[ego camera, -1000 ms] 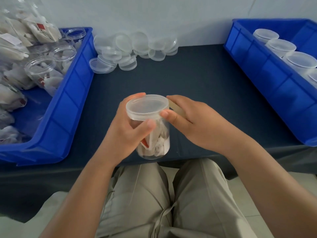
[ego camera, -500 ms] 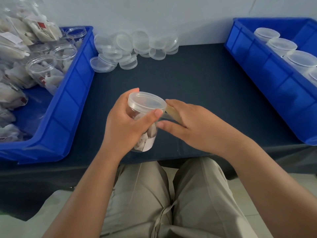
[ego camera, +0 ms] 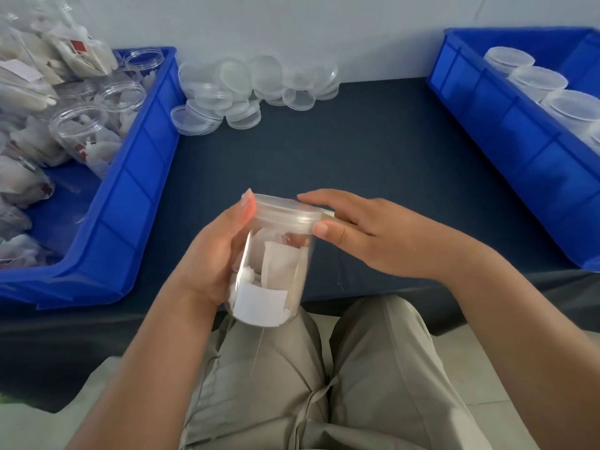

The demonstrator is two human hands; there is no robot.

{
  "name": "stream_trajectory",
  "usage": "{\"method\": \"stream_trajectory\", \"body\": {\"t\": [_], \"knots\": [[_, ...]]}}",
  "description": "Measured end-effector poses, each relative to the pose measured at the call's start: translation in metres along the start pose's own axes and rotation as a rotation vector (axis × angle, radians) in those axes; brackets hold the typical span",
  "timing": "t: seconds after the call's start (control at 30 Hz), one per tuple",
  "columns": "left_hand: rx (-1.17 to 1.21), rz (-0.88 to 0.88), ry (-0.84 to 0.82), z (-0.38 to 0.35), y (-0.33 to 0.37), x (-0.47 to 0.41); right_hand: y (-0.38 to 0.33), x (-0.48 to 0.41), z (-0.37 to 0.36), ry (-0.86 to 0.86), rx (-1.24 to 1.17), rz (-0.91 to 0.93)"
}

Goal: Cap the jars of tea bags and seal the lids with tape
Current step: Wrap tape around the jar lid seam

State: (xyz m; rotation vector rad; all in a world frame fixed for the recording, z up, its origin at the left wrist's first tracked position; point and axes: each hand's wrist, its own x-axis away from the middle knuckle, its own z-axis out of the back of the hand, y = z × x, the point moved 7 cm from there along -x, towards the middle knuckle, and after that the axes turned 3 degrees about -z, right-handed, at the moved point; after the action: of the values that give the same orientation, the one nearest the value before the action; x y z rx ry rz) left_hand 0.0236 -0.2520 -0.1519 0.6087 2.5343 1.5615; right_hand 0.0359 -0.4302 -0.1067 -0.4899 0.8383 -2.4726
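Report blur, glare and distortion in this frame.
Head view: the jar is slightly motion-smeared, with a bright glare streak along its wall; the wide-angle lens splays the left blue bin and right blue bin outward; light soft, no hard shadows.

The clear plastic jar point(ego camera: 271, 287), packed with white tea bags point(ego camera: 281, 266), lies in the palm of the left hand point(ego camera: 207, 258), tilted so its top leans away from the person. Its translucent lid point(ego camera: 285, 213) is on, with the left thumb against its left edge. The straight fingers of the right hand point(ego camera: 373, 235) press its right side, where a bit of beige tape point(ego camera: 328, 216) shows at the rim beneath them.
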Motion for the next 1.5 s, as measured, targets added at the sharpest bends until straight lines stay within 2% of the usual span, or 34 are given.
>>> {"method": "stream_trajectory", "body": {"t": [0.1, 0.13, 0.2, 0.27, 0.33, 0.47, 0.53, 0.63, 0.7, 0.73, 0.8, 0.83, 0.87, 0.9, 1.0, 1.03, 1.1, 1.2, 1.27, 1.37, 1.5], "knots": [[-0.097, -0.003, -0.088, -0.001, 0.005, -0.004, -0.001, -0.003, 0.0, 0.008, -0.028, 0.017], [-0.147, 0.026, -0.057, -0.001, 0.006, -0.006, -0.001, -0.004, 0.001, 0.032, -0.05, 0.015], [-0.254, 0.048, 0.107, 0.007, 0.011, -0.009, 0.001, -0.006, 0.005, 0.09, -0.102, -0.007], [-0.463, -0.077, 0.307, 0.015, 0.023, -0.007, 0.007, -0.007, 0.007, 0.141, -0.094, -0.052], [-0.661, -0.158, 0.379, 0.009, 0.026, -0.003, 0.01, -0.008, 0.005, 0.175, -0.055, -0.093], [-0.909, -0.164, 0.478, 0.002, 0.016, 0.001, 0.006, -0.005, 0.0, 0.256, 0.01, -0.097], [-0.867, -0.174, 0.502, 0.008, 0.017, 0.002, 0.006, -0.002, 0.0, 0.263, 0.063, -0.079], [-0.674, -0.166, 0.449, 0.017, 0.016, 0.003, 0.01, -0.001, 0.001, 0.141, 0.035, 0.009], [-0.285, -0.079, 0.156, 0.009, 0.006, 0.001, 0.02, -0.001, 0.007, 0.087, -0.001, 0.04], [-0.168, -0.103, 0.113, 0.015, 0.021, 0.007, 0.029, -0.001, 0.01, 0.072, -0.004, 0.017], [0.35, 0.029, 0.068, 0.031, 0.022, 0.02, 0.052, 0.003, 0.019, 0.092, -0.002, -0.068], [0.5, 0.085, -0.032, 0.03, 0.031, 0.017, 0.062, 0.006, 0.024, 0.141, -0.011, -0.098], [0.551, 0.062, -0.153, 0.023, 0.044, 0.02, 0.069, 0.008, 0.03, 0.202, -0.041, -0.111], [0.49, 0.005, -0.216, 0.018, 0.057, 0.021, 0.072, 0.01, 0.034, 0.253, -0.071, -0.109], [0.106, -0.236, 0.103, 0.032, 0.074, 0.014, 0.069, 0.011, 0.033, 0.318, 0.026, -0.082], [0.035, -0.201, 0.13, 0.031, 0.057, 0.008, 0.066, 0.01, 0.029, 0.34, 0.118, -0.075], [0.078, -0.179, 0.236, 0.038, 0.033, 0.008, 0.057, 0.007, 0.017, 0.394, 0.334, -0.046], [-0.008, -0.163, 0.264, 0.032, 0.011, 0.007, 0.045, -0.007, -0.003, 0.41, 0.556, -0.004], [-0.124, -0.162, 0.279, 0.027, 0.005, 0.006, 0.043, -0.016, -0.013, 0.414, 0.594, 0.037], [-0.172, -0.191, 0.322, 0.023, 0.002, 0.007, 0.05, -0.025, -0.026, 0.374, 0.608, 0.066], [-0.292, -0.289, 0.402, 0.021, 0.009, 0.013, 0.059, -0.036, -0.038, 0.332, 0.529, 0.077]]}}
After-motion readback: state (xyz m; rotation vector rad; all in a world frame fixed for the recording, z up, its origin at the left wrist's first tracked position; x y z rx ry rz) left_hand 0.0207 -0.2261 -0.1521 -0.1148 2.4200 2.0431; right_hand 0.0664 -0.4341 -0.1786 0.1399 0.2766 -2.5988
